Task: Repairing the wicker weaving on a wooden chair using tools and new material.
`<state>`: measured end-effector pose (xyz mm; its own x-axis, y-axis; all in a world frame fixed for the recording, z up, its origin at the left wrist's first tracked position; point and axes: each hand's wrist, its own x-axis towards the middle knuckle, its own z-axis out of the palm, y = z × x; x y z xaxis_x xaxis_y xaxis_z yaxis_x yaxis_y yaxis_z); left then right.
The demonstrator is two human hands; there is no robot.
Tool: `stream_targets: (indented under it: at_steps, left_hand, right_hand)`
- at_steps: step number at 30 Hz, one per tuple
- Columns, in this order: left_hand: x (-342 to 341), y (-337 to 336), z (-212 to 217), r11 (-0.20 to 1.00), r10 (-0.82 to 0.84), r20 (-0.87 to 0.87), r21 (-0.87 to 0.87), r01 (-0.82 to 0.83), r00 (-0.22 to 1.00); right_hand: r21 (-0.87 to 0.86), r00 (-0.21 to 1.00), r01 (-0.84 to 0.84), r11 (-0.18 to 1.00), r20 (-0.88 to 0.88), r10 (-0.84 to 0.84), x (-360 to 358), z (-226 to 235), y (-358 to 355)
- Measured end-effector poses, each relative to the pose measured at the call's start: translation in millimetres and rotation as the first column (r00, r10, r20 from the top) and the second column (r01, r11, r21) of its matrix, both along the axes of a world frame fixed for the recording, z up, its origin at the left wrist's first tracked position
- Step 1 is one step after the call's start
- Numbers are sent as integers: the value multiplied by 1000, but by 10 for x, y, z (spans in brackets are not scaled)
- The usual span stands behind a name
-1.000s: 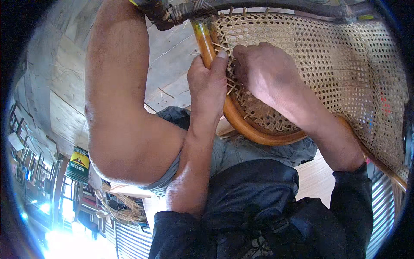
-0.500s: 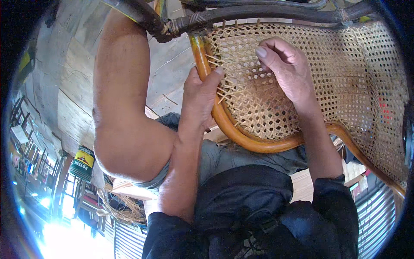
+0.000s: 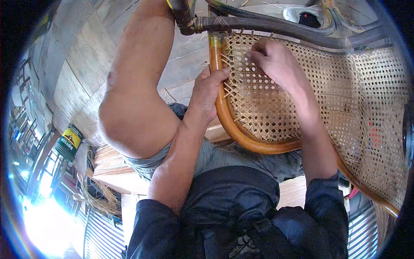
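A woven cane panel (image 3: 267,108) with an open lattice is set in a curved, varnished rattan frame (image 3: 254,146) leaning across my lap. My left hand (image 3: 206,93) is wrapped round the frame's left upright, its thumb lying over the edge of the weave. Short loose cane ends (image 3: 227,88) stick out along that edge, just by the thumb. Above the upper part of the panel is my right hand (image 3: 276,60), its fingers curled together in a pinch. Whatever lies between those fingertips is too small or hidden to make out.
Dark bound rattan poles (image 3: 267,25) cross above the panel. My bare left leg (image 3: 133,95) is bent beside it. A green and yellow can (image 3: 68,144) stands at the left near a bundle of loose fibre strands (image 3: 103,194). Worn boards (image 3: 82,71) form the floor.
The view has shifted, so most things sit elsewhere in it. My right hand has turned over, its back now facing up, near the panel's top. My left hand keeps its grip on the frame.
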<state>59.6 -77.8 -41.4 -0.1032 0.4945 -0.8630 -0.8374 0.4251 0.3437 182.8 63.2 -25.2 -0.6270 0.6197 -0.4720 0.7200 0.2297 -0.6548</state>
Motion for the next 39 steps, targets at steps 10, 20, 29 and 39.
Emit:
stream_targets:
  at_steps: [10, 20, 29, 39]
  left_hand:
    - [-15, 46, 17, 998, -60, 36, 0, 60, 998]
    - [0, 109, 54, 994, -91, -43, -65, 88, 995]
    - [41, 101, 10, 984, -140, -135, -128, 123, 981]
    - [19, 125, 31, 968, -233, -211, -140, 206, 949]
  right_hand:
    - [-168, 960, -193, 967, 173, 221, -235, -133, 9]
    - [-32, 992, 125, 992, 25, -124, 169, 48, -5]
    - [-75, 983, 182, 980, 36, -180, 266, 172, -185]
    - [-171, 903, 404, 899, -80, -422, 208, 9, -256]
